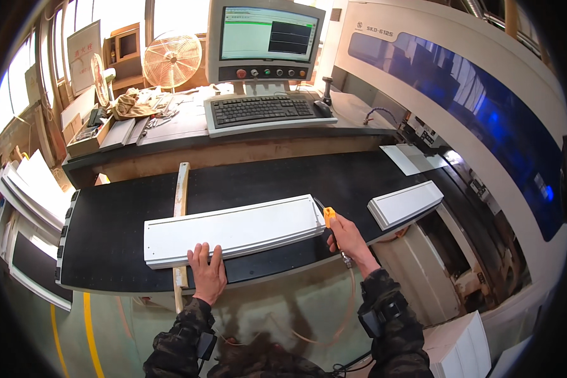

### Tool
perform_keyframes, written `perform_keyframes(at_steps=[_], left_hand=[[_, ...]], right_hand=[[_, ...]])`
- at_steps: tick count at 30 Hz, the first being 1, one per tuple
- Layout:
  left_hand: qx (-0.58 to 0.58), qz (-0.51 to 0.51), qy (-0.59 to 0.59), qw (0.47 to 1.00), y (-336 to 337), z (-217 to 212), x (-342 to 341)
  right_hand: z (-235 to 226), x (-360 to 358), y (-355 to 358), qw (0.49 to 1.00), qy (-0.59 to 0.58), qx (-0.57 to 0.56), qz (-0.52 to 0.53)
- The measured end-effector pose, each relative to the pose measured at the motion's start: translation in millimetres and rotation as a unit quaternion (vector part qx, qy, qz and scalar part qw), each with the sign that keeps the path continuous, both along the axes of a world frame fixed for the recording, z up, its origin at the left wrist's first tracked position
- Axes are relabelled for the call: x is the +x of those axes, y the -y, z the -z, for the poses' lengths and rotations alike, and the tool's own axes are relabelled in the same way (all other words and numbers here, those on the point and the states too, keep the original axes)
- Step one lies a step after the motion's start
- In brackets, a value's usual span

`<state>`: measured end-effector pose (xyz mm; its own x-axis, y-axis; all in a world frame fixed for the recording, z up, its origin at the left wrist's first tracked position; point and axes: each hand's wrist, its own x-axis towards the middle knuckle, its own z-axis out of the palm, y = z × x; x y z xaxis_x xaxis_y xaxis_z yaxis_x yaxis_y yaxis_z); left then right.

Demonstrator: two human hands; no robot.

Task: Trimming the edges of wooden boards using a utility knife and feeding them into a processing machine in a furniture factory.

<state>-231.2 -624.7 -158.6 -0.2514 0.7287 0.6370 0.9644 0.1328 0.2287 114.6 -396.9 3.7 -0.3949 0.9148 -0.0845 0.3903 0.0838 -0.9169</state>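
A stack of long white panels (233, 230) lies across the black table, its top panel marked with a groove and small holes. My left hand (208, 271) rests on the stack's near edge, fingers stretched over the top face. At the right end of the stack, my right hand (349, 239) is closed round a yellow air blow gun (329, 215). The gun's thin nozzle tilts up over the panel corner. From its lower end, an air hose (351, 293) hangs in a loop toward the floor.
A shorter white panel stack (406, 205) sits to the right. Under the long stack runs a wooden strip (181, 189). Behind the black table (113, 220) stand a keyboard (261, 110), a monitor (268, 34) and a fan (172, 61). A large machine (485, 107) borders the right.
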Motion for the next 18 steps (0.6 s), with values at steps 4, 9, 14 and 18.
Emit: perform_keyframes(at_steps=[4, 9, 14, 18], left_hand=[[-0.008, 0.004, -0.002, 1.000, 4.8, 3.2, -4.8], [-0.008, 0.011, -0.004, 1.000, 1.9, 4.2, -4.8], [-0.012, 0.021, 0.007, 1.000, 2.8, 5.0, -8.7], [-0.011, 0.018, -0.001, 1.000, 4.6, 6.9, -13.2]], right_hand=[[-16.8, 14.0, 37.3, 0.999, 0.042, -0.003, 0.000], [-34.0, 33.9, 82.8, 0.996, 0.082, -0.044, -0.006], [-29.4, 29.8, 95.6, 0.994, 0.098, -0.039, 0.011], [-35.2, 12.3, 121.6, 0.994, 0.100, -0.036, -0.014]])
